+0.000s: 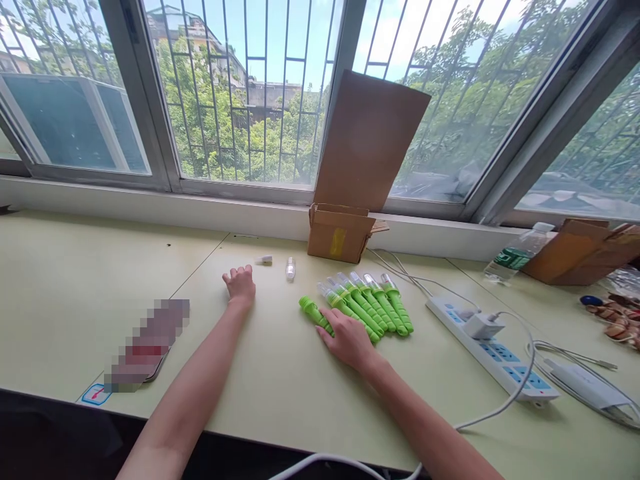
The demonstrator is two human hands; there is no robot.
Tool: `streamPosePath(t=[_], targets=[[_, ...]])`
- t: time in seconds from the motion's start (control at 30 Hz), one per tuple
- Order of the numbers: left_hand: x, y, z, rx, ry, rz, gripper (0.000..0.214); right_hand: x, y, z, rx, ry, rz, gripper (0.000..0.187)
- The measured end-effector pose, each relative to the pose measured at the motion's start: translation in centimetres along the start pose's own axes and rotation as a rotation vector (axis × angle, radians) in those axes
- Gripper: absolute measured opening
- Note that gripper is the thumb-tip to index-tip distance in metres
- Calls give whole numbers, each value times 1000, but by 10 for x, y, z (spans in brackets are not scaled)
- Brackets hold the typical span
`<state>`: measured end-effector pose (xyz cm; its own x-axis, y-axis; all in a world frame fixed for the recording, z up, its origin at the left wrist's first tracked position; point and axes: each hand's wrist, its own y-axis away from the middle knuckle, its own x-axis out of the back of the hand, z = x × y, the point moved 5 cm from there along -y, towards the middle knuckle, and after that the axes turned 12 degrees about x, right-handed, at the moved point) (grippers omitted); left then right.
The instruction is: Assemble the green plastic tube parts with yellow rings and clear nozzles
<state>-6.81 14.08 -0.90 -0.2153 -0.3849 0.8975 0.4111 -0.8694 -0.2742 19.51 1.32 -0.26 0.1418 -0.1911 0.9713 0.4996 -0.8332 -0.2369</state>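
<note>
My right hand (349,339) is closed around a green plastic handle (314,311) whose threaded end is bare, with no clear top on it. Right beside it, several similar green handles with clear tops (373,303) lie side by side on the table, partly behind my hand. My left hand (241,284) rests on the table with its fingers curled in; whatever may be inside is hidden. Just past its fingertips lies a small whitish piece with a clear end (265,260). A clear plastic tip (291,269) sits a little further right, apart from both hands.
An open cardboard box (338,237) stands against the window sill. On the right are a power strip (493,350) with plugged-in cables, a water bottle (517,253) and another carton (575,250). A blurred phone-like object (147,347) lies at left on the pale table (270,387).
</note>
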Motion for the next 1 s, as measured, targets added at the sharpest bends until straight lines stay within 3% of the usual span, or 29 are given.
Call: streamPosePath(t=[0.17,0.33,0.47,0.67,1.0], targets=[[4,8,19,-143,126,-22,37,0,0,0,5,-2,7,39],[-3,31,47,-305,534,-287,29,-1,0,1,7,0,-1,40],[-9,44,57,-346,450,-295,29,-2,0,2,6,-3,-3,41],[-6,45,52,-322,310,-237,24,-2,-1,2,8,-15,-3,41],[-3,53,59,-474,235,-234,14,-2,-1,3,11,-23,12,40]])
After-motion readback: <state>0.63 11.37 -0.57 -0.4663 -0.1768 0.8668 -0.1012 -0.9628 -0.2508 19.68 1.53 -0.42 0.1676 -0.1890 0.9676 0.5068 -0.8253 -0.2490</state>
